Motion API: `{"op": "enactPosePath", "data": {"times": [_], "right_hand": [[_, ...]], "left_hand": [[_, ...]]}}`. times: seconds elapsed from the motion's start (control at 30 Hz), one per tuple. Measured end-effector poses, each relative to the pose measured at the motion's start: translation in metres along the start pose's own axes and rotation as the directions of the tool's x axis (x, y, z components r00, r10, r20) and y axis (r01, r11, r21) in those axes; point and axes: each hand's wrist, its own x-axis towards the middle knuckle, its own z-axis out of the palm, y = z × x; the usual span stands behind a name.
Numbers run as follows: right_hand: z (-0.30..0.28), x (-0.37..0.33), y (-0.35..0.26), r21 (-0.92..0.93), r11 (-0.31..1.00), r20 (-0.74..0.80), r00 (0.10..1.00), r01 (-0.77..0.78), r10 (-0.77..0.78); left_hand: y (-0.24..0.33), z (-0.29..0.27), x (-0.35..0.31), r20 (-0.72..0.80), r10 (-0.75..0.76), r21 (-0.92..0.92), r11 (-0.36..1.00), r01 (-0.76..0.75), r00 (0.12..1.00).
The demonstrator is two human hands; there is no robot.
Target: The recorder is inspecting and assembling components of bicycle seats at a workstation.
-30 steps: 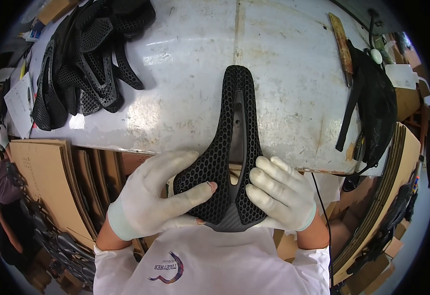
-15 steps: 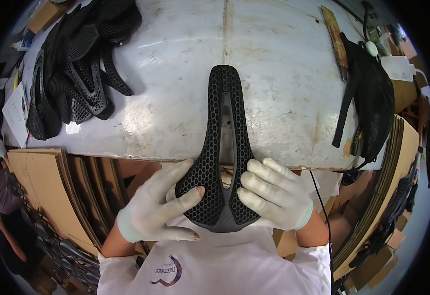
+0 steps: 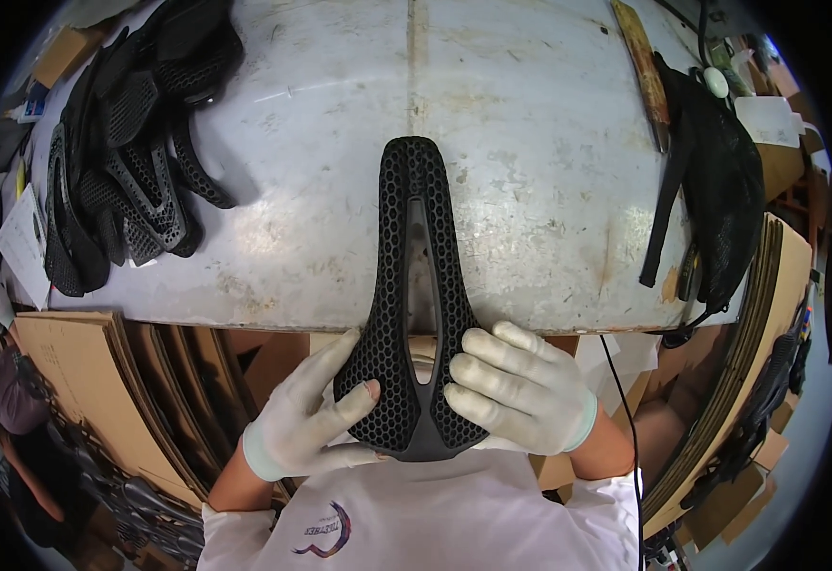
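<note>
A black bicycle saddle [image 3: 392, 285] with a honeycomb-patterned surface and a long central slot points its narrow nose away from me over the table. Its wide rear end is near my chest, past the table's front edge. My left hand [image 3: 313, 409], in a white glove with bare fingertips showing, grips the saddle's left wing, one digit lying on the top face. The gloved right hand [image 3: 520, 390] holds the right wing, its fingers laid over the upper surface. What the digits underneath do is hidden.
A heap of black honeycomb saddle covers [image 3: 135, 143] lies at the table's [image 3: 311, 190] far left. A wooden-handled tool [image 3: 642, 67] and a black mesh bag [image 3: 720, 190] are at the right. Cardboard sheets [image 3: 92, 381] stand below the edge. Another person [image 3: 30, 409] is at far left.
The saddle has shifted slightly left and toward me in the picture, its nose tilting a little left. Both hands keep their hold on its wings. The table view has shifted slightly too.
</note>
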Motion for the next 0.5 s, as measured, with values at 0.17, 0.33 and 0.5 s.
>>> {"op": "enactPosePath", "data": {"times": [0.17,0.33,0.5], "right_hand": [[-0.001,-0.001,0.0,0.032,0.999,0.031,0.999,-0.011,0.01],[-0.003,-0.001,0.001,0.013,1.0,0.065,0.998,0.015,-0.016],[-0.004,-0.002,0.001,0.023,1.0,0.081,0.997,0.001,-0.003]], "left_hand": [[-0.001,0.009,-0.004,-0.049,-0.014,-0.044,0.999,0.012,0.999],[0.017,0.007,0.01,-0.129,0.052,0.378,0.926,0.0,0.99],[0.009,0.005,0.011,0.026,0.189,0.528,0.831,-0.174,0.982]]}}
